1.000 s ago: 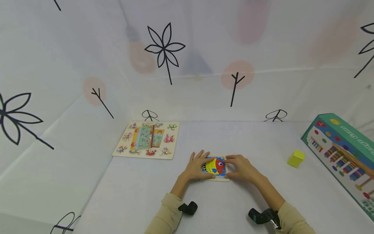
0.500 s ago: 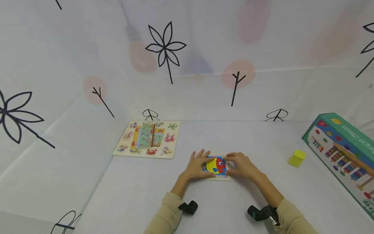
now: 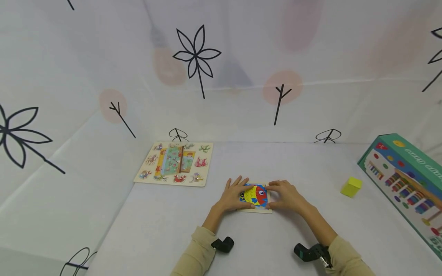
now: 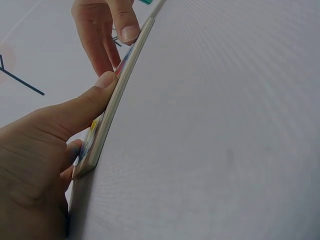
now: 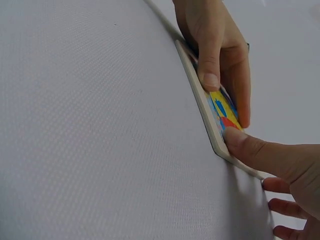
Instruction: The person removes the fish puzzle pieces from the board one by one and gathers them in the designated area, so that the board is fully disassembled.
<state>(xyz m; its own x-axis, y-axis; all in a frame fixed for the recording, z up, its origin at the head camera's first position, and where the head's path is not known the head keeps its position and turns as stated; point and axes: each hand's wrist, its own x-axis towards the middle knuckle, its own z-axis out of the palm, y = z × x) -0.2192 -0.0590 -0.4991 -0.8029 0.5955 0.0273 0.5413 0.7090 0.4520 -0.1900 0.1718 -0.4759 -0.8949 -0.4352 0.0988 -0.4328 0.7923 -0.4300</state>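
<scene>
Little has moved in the past second: left hand (image 3: 228, 200) and right hand (image 3: 287, 197) stay at opposite ends of a fish puzzle (image 3: 259, 196) lying flat on the tabletop (image 3: 155, 230), fingers and thumbs apart, both thumbs touching its face. Beyond sit an animal board (image 3: 205, 173), a yellow block (image 3: 351, 187) and a green toy box (image 3: 404, 180).
</scene>
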